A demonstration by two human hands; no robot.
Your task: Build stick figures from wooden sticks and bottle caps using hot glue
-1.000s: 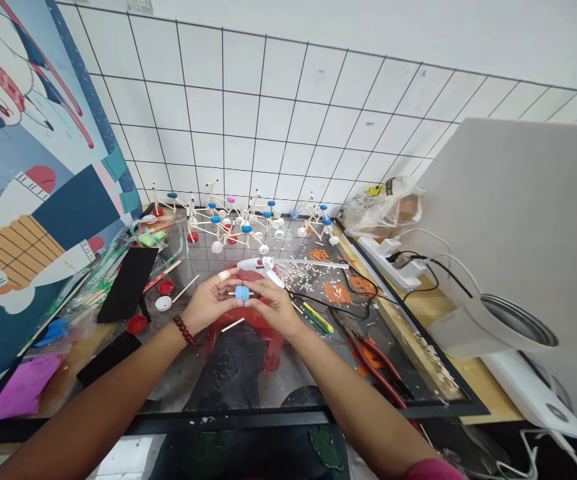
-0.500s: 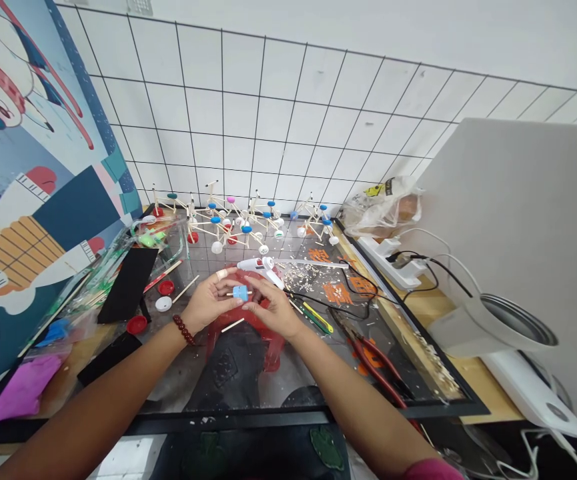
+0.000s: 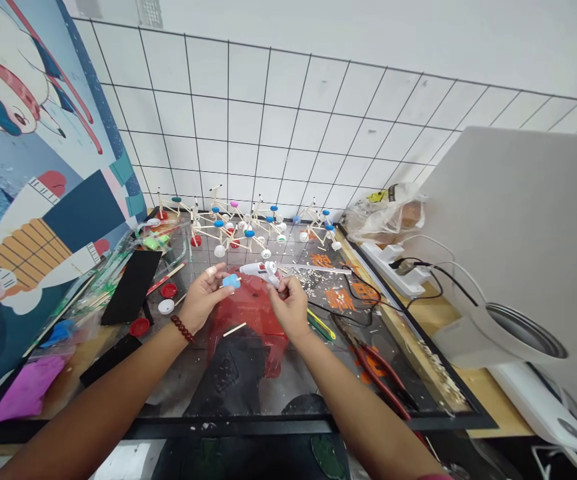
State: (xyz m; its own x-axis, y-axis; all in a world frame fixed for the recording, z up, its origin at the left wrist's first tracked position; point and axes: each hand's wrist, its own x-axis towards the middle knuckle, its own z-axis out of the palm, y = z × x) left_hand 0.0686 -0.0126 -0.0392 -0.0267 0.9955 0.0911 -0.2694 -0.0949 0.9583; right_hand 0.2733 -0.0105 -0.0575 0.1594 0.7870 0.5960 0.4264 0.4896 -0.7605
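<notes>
blue bottle cap (image 3: 231,281), red plastic stool (image 3: 253,313)

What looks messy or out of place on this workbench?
Pale wood shavings lie scattered across the glass tabletop beside the hot glue gun, and more collect along the wooden edge, like unswept debris.

Red-handled pliers (image 3: 375,373), white power strip (image 3: 393,270), plastic bag (image 3: 383,217), tiled wall (image 3: 268,120)

A black-framed glass tabletop (image 3: 228,428) is occupied along its back edge by stick-and-bottle-cap models (image 3: 243,227). A hot glue gun (image 3: 258,270) is laid near the middle, with wood shavings (image 3: 318,283) scattered just beside it. Red-handled pliers (image 3: 373,367) are placed toward the right, and a black foam sheet (image 3: 131,297) and red bottle caps (image 3: 139,327) toward the left.
</notes>
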